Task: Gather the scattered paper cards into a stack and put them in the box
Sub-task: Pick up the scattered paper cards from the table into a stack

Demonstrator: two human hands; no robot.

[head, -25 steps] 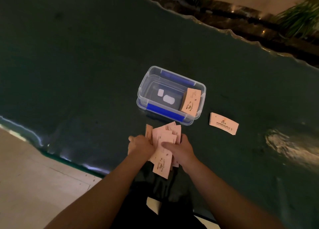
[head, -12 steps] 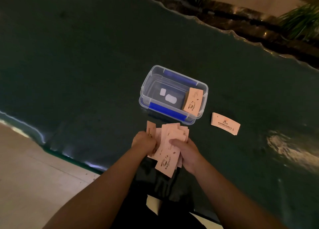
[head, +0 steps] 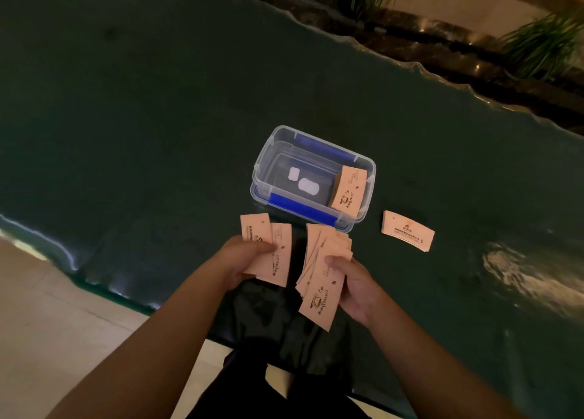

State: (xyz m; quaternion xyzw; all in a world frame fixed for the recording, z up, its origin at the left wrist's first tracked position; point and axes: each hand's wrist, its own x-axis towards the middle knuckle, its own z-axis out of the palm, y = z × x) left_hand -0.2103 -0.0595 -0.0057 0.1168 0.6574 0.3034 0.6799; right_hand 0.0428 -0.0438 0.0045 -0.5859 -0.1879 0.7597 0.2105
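Note:
Pale pink paper cards with a coffee-cup print are split between my hands above the table's near edge. My left hand [head: 245,259] grips a few cards [head: 275,260]. My right hand [head: 355,281] holds a fanned bunch of several cards [head: 322,279]. Just beyond them stands a clear plastic box [head: 271,153] with blue clips, its lid off. A stack of cards [head: 347,191] leans against the box's right inner wall. One more small stack [head: 407,230] lies on the table to the right of the box.
The dark green table [head: 142,118] has a wavy far edge and a near edge close to my body. Potted plants [head: 543,42] and a dark ledge lie beyond it. A pale floor [head: 41,323] shows at lower left.
The single bunch held by both hands has been pulled apart: my left hand took a few cards leftward, while my right hand keeps the fanned rest.

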